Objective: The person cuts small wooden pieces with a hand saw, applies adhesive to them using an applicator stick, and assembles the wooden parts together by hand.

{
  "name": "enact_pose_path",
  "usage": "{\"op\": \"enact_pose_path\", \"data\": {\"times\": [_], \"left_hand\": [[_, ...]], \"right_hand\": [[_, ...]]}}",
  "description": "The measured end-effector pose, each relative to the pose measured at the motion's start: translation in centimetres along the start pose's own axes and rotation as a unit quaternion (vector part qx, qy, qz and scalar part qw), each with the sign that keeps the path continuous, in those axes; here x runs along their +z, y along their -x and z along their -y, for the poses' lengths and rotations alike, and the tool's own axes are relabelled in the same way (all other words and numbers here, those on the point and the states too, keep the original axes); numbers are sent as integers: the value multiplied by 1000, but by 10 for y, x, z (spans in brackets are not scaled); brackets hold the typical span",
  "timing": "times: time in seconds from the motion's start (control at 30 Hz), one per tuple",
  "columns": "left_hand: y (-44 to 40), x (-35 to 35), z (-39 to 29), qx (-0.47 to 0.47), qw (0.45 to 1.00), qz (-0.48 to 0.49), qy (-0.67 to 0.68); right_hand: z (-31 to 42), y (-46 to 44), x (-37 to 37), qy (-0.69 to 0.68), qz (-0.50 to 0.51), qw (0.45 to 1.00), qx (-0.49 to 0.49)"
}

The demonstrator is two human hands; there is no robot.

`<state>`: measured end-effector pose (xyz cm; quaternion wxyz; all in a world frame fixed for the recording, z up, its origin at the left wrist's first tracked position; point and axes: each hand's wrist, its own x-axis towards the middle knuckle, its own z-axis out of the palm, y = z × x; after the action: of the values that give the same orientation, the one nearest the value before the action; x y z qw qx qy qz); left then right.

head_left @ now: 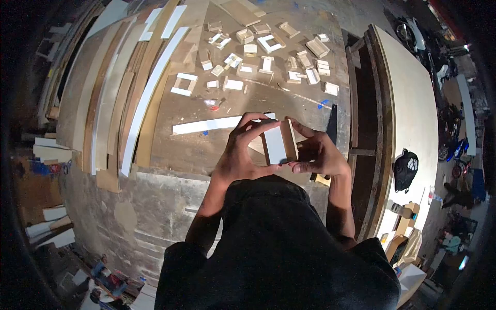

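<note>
Both hands hold a small wooden piece (275, 145) with a white face and a raised brown edge, above the near part of the worktable (181, 155). My left hand (243, 150) grips its left side, fingers over the top and thumb at the lower edge. On the other side, my right hand (321, 153) has its fingertips on the brown edge strip (291, 139). A long white strip (206, 125) lies on the table just left of the hands. The underside of the held piece is hidden.
Several small wooden assemblies (270, 43) are spread over the far half of the table. Long boards (135, 103) lie along the left. A black saw-like tool (332, 124) is right of my right hand. A pale bench (408, 88) with a black cap (406, 170) stands further right.
</note>
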<state>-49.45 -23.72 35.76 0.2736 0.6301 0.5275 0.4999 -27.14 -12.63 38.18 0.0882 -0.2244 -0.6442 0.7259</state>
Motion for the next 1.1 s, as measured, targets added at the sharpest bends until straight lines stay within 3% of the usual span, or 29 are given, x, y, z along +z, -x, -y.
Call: {"op": "enact_pose_path", "data": {"times": [0.07, 0.13, 0.3, 0.37, 0.47, 0.7, 0.77, 1.1], "left_hand": [[-1, -20, 9, 29, 999, 12, -12], [0, -37, 15, -17, 997, 19, 80], [1, -66, 32, -6, 993, 8, 116], [1, -72, 39, -39, 983, -3, 180], [0, -85, 43, -52, 985, 12, 167], [-4, -95, 24, -80, 976, -36, 199], [-5, -100, 19, -83, 989, -35, 113], [-12, -105, 5, -64, 994, -37, 86]], "right_hand": [[17, -15, 16, -37, -3, 999, 21], [18, -32, 26, -69, -19, 997, 28], [19, -61, 54, -46, -53, 997, 12], [7, -70, 59, -87, -83, 992, -46], [-10, -86, 67, -160, -113, 974, -112], [-7, -95, 81, -204, -137, 961, -131], [-8, -95, 79, -181, -123, 966, -136], [-17, -100, 83, -208, -149, 953, -161]]}}
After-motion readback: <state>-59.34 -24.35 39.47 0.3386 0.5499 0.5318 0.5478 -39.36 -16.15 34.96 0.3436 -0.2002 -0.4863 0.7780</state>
